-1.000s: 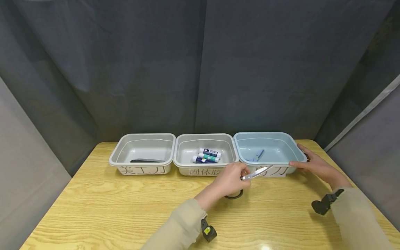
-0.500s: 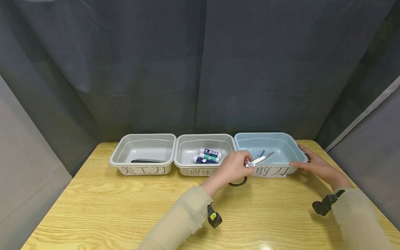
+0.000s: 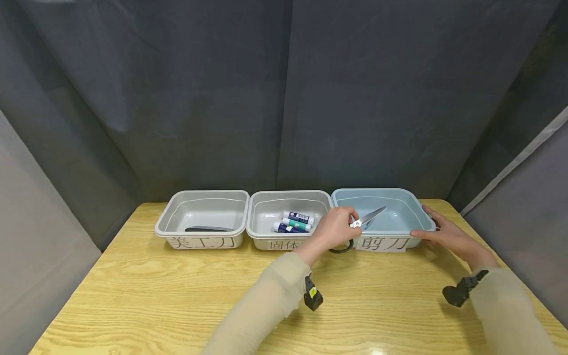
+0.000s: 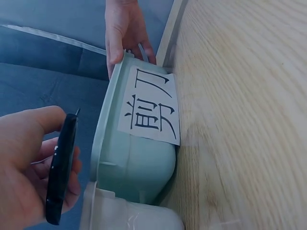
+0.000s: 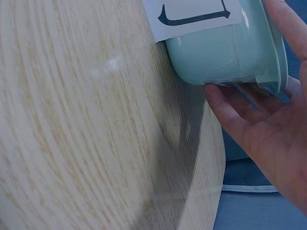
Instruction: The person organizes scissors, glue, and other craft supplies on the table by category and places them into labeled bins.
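Observation:
My left hand (image 3: 335, 228) pinches a pair of scissors (image 3: 373, 215) with black handles. Their silver blades point right and reach over the front rim of the light blue bin (image 3: 423, 224). In the left wrist view the black handle (image 4: 61, 170) appears edge-on between thumb and fingers. At the bin's right end, my right hand (image 3: 454, 239) holds on, thumb at the front rim and fingers along the end wall (image 5: 216, 67). Inside that bin lies a small blue item, mostly hidden behind the blades. A paper label (image 4: 148, 108) with large characters covers the bin's front.
Left of the blue bin stands a grey bin (image 3: 262, 234) with several glue sticks (image 3: 297, 222). Farther left, another grey bin (image 3: 161, 229) holds a dark, long object (image 3: 208, 229). All three line the back of the wooden table (image 3: 177, 296), before a dark curtain (image 3: 222, 98).
My left hand has moved forward and slightly right with the scissors, so the blades now extend over the blue bin. The right hand has stayed on the bin's end.

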Demonstrator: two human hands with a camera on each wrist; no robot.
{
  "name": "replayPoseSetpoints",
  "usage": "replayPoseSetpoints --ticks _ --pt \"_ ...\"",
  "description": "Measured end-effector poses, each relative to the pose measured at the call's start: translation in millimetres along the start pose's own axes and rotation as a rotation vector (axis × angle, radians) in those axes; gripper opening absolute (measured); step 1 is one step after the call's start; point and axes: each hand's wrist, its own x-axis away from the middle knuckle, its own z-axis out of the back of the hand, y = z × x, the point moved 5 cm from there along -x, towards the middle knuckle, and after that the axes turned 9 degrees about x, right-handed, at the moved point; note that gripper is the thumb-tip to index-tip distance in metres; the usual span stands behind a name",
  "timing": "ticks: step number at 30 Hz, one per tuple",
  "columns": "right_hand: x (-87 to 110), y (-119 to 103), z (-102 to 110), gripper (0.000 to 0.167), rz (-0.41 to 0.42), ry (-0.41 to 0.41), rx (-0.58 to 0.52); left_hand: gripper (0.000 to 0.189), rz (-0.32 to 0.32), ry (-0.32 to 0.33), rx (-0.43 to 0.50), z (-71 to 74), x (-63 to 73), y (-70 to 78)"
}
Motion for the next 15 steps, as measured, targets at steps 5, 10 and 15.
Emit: replayPoseSetpoints --ticks 5,10,15 --pt "1.2 0 1 0.094 -0.008 0.002 0.009 0.02 0.015 0.019 -0.009 -2.1 -9.4 0.0" --pt "1.2 1 2 0.094 -0.008 0.001 0.01 0.02 0.027 0.041 0.014 -2.9 -17.4 -1.6" --pt "1.6 -1 1 0.092 0.003 0.0 0.002 0.018 0.039 0.057 0.034 -5.2 -23.4 -5.7"
